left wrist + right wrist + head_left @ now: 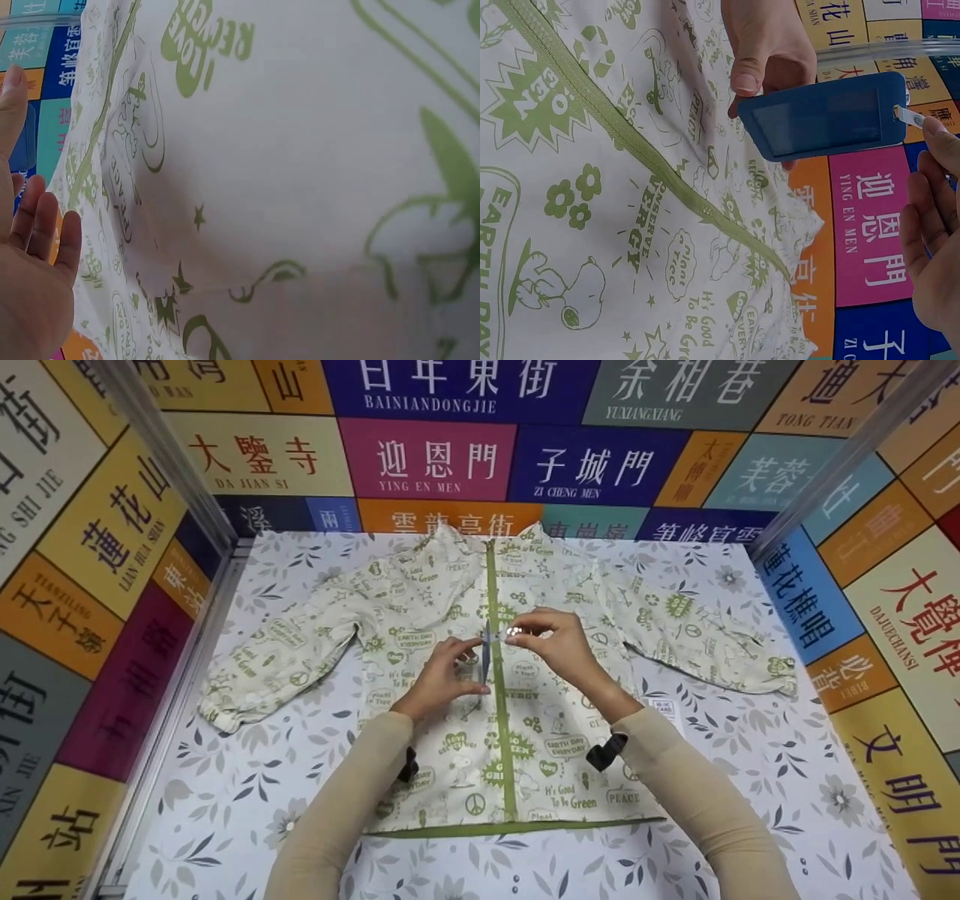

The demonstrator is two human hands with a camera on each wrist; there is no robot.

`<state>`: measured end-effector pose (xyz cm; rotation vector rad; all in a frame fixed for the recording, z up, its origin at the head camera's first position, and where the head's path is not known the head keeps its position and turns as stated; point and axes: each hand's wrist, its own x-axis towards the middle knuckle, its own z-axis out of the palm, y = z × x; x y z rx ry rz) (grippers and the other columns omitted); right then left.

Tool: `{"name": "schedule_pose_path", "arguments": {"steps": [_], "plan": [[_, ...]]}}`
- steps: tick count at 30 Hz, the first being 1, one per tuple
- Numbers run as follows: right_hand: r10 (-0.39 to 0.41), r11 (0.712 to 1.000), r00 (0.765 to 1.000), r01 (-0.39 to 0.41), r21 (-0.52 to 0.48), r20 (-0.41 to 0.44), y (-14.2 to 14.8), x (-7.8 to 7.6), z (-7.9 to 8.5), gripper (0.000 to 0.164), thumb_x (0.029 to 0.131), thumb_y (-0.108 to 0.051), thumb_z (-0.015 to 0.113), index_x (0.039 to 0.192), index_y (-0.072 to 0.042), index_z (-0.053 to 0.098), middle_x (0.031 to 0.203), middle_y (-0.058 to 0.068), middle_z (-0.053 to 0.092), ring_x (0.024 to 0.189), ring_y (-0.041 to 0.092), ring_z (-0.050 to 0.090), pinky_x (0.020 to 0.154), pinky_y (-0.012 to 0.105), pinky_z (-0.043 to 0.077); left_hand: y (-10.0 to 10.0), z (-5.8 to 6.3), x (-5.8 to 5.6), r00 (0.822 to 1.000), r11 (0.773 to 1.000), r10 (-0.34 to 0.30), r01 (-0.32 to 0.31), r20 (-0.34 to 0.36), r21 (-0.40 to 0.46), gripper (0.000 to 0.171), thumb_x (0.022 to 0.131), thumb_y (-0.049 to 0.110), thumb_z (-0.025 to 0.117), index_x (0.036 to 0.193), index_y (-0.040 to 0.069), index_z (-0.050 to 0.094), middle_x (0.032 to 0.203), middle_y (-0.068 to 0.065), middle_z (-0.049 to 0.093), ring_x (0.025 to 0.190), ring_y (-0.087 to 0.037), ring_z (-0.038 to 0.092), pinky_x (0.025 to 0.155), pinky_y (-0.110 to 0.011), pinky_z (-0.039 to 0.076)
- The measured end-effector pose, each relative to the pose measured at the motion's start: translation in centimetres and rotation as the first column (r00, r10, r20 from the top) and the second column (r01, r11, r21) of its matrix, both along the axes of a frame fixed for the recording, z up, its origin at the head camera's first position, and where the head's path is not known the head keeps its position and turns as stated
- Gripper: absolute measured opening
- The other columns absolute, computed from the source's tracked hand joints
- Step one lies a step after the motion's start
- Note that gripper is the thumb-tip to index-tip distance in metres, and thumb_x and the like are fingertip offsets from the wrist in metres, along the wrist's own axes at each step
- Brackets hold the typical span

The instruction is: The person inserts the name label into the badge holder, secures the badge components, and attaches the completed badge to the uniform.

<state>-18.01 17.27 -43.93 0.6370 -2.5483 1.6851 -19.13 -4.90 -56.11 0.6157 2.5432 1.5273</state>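
Note:
A blue badge holder (810, 124) with a clear window is held above a jacket (555, 735). In the head view it shows nearly edge-on. My left hand (448, 675) grips its far end, thumb on one edge and fingers on the other. At the opposite end, my right hand (556, 643) pinches a short white strap (909, 116) fixed in the holder's slot. Something shiny and silvery (513, 634) shows at the right fingertips, its kind unclear. The jacket is white with green print and lies flat, its green zip (504, 735) running down the middle.
The jacket's sleeves (285, 652) spread to both sides on a floral white tabletop (750, 780). Right of the jacket, a small white printed card (664, 707) lies partly beside the forearm. Panels (435, 461) with Chinese lettering enclose the back and sides.

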Motion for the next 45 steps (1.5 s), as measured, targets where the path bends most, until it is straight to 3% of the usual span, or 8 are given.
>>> {"name": "schedule_pose_path", "arguments": {"steps": [7, 12, 21, 28, 36, 45], "plan": [[-0.012, 1.0, 0.999, 0.011, -0.01, -0.04, 0.3, -1.1, -2.1, 0.017, 0.084, -0.011, 0.078, 0.098, -0.003, 0.077, 0.092, 0.013, 0.071, 0.075, 0.01, 0.06, 0.073, 0.032, 0.051, 0.3, -0.2, 0.2, 1.0, 1.0, 0.005, -0.006, 0.023, 0.023, 0.082, 0.073, 0.022, 0.088, 0.145, 0.02, 0.049, 0.121, -0.016, 0.055, 0.115, -0.031, 0.05, 0.101, -0.045, 0.048], [-0.004, 1.0, 0.999, 0.003, -0.025, -0.048, 0.4, -1.3, -2.5, 0.018, 0.083, -0.016, 0.079, 0.097, -0.006, 0.077, 0.09, 0.004, 0.072, 0.075, 0.011, 0.06, 0.071, 0.029, 0.051, 0.3, -0.3, 0.4, 1.0, 1.0, 0.015, -0.015, 0.013, 0.023, 0.082, 0.071, 0.022, 0.089, 0.144, 0.02, 0.051, 0.122, -0.016, 0.056, 0.115, -0.03, 0.05, 0.099, -0.046, 0.048], [-0.008, 1.0, 1.0, 0.008, 0.003, -0.022, 0.6, -1.2, -2.2, 0.017, 0.085, -0.011, 0.076, 0.101, -0.003, 0.076, 0.095, 0.019, 0.071, 0.077, 0.008, 0.059, 0.075, 0.035, 0.051, 0.2, -0.7, 0.6, 0.998, 0.998, 0.031, -0.034, 0.056, 0.045, 0.081, 0.071, 0.021, 0.089, 0.143, 0.02, 0.052, 0.124, -0.013, 0.055, 0.118, -0.027, 0.049, 0.103, -0.043, 0.049], [-0.028, 0.999, 1.0, 0.028, -0.027, 0.002, 0.8, 0.0, -0.4, 0.016, 0.086, -0.009, 0.076, 0.1, -0.003, 0.076, 0.094, 0.012, 0.073, 0.077, 0.011, 0.061, 0.072, 0.031, 0.051, -0.5, -0.7, 0.4, 0.992, 0.993, 0.045, -0.058, 0.121, 0.105, 0.079, 0.071, 0.017, 0.089, 0.141, 0.017, 0.053, 0.123, -0.014, 0.053, 0.117, -0.03, 0.051, 0.105, -0.04, 0.049], [-0.041, 0.998, 0.999, 0.042, -0.042, 0.024, 2.3, -0.3, -1.3, 0.014, 0.086, -0.011, 0.076, 0.1, -0.007, 0.077, 0.097, 0.016, 0.071, 0.08, 0.012, 0.063, 0.073, 0.03, 0.051, -1.7, -0.4, 0.6, 0.994, 0.993, 0.076, -0.083, 0.083, 0.09, 0.076, 0.071, 0.022, 0.089, 0.139, 0.017, 0.055, 0.125, -0.014, 0.054, 0.118, -0.035, 0.051, 0.104, -0.047, 0.048], [-0.07, 0.997, 0.995, 0.071, -0.026, 0.066, 4.1, -1.7, -4.4, 0.02, 0.085, -0.016, 0.077, 0.105, -0.011, 0.076, 0.099, 0.013, 0.073, 0.083, 0.011, 0.065, 0.074, 0.025, 0.056, -2.9, 0.4, 0.5, 0.994, 0.992, 0.095, -0.098, 0.048, 0.085, 0.074, 0.07, 0.022, 0.09, 0.136, 0.016, 0.058, 0.124, -0.008, 0.055, 0.118, -0.033, 0.051, 0.104, -0.047, 0.044]]}}
